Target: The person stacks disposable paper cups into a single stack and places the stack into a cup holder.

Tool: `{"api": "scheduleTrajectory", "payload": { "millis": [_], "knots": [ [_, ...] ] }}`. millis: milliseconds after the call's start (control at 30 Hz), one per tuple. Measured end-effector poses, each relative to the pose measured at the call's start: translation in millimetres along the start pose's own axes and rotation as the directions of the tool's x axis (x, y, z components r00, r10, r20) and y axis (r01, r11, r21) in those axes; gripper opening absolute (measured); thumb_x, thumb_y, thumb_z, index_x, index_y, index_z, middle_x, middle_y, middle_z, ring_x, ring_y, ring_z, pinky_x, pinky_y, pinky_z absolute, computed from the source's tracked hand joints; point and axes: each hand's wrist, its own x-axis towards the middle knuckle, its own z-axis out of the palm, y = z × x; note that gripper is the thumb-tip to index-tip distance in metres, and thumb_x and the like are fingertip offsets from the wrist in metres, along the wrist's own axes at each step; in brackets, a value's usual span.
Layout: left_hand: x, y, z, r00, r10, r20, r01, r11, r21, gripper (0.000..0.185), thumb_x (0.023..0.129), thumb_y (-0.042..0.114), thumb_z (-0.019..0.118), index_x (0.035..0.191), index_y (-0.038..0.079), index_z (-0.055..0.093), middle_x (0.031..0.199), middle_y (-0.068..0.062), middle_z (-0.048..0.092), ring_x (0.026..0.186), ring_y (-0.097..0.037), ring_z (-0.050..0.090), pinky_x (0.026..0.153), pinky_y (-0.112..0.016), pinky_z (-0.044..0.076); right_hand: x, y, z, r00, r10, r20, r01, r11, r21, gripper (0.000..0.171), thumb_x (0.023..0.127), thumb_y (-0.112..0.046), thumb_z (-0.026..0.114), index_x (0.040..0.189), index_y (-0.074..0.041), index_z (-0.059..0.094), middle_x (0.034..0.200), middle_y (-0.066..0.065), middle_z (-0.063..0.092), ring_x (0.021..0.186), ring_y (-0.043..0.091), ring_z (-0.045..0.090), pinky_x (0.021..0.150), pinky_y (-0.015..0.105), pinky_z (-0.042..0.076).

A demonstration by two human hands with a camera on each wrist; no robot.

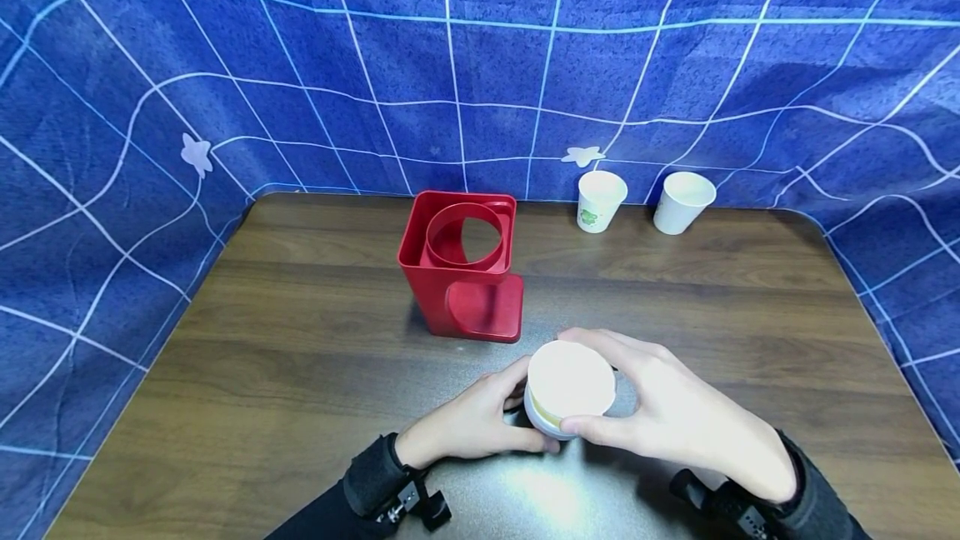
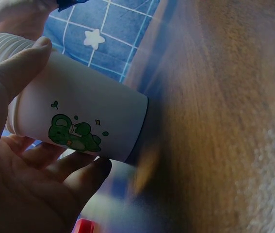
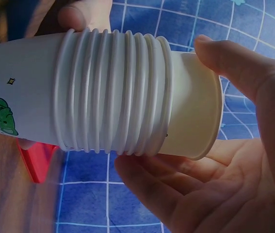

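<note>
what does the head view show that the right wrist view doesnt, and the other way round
Only the head view shows the whole wooden table, the red cup dispenser's open ring and two single paper cups standing by the blue backdrop. Only the right wrist view shows that the held thing is a stack of paper cups, many rolled rims packed together, with a green cartoon print on the outer cup. Both show the left hand and right hand gripping that stack, the blue grid cloth, and some of the red dispenser.

Dark wooden table (image 1: 300,357): red cup dispenser (image 1: 462,265), two paper cups (image 1: 600,200) (image 1: 682,202) at back.
</note>
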Motion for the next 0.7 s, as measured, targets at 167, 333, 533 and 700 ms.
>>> {"api": "scheduleTrajectory", "payload": {
  "millis": [167,333,533,700],
  "knots": [
    [0.3,-0.6,-0.2,1.000,-0.002,0.001,0.002,1.000,0.001,0.083,0.084,0.022,0.088,0.152,0.024,0.040,0.141,0.006,0.060,0.129,-0.006,0.059,0.111,-0.022,0.046,0.5,0.6,1.0,1.000,0.000,0.010,0.000,1.000,-0.005,0.066,0.082,-0.042,0.087,0.139,-0.023,0.059,0.132,-0.006,0.067,0.116,0.009,0.066,0.092,0.039,0.061],
    [0.0,-0.2,-0.3,1.000,-0.005,-0.002,0.005,1.000,0.011,0.083,0.083,0.022,0.088,0.152,0.025,0.040,0.141,0.006,0.060,0.128,-0.006,0.059,0.110,-0.022,0.047,0.7,0.1,1.7,1.000,0.025,0.019,-0.025,1.000,-0.004,0.066,0.082,-0.048,0.085,0.138,-0.025,0.059,0.131,-0.008,0.067,0.113,0.007,0.065,0.091,0.037,0.061],
    [0.1,-1.0,0.0,1.000,0.005,0.004,-0.005,1.000,-0.009,0.080,0.084,0.020,0.087,0.151,0.024,0.041,0.141,0.006,0.060,0.129,-0.007,0.059,0.111,-0.024,0.047,0.9,-0.1,2.2,0.999,0.032,0.022,-0.032,0.999,-0.005,0.067,0.082,-0.050,0.085,0.138,-0.024,0.060,0.130,-0.008,0.068,0.114,0.007,0.066,0.092,0.038,0.060],
    [0.6,-1.7,0.1,1.000,0.006,0.008,-0.006,1.000,-0.013,0.077,0.084,0.017,0.086,0.148,0.023,0.044,0.139,0.005,0.061,0.129,-0.007,0.059,0.111,-0.024,0.047,1.3,-0.3,2.7,0.999,0.037,0.034,-0.037,0.999,0.001,0.067,0.082,-0.051,0.085,0.138,-0.024,0.060,0.130,-0.008,0.067,0.114,0.007,0.065,0.092,0.038,0.060]
  ]
}}
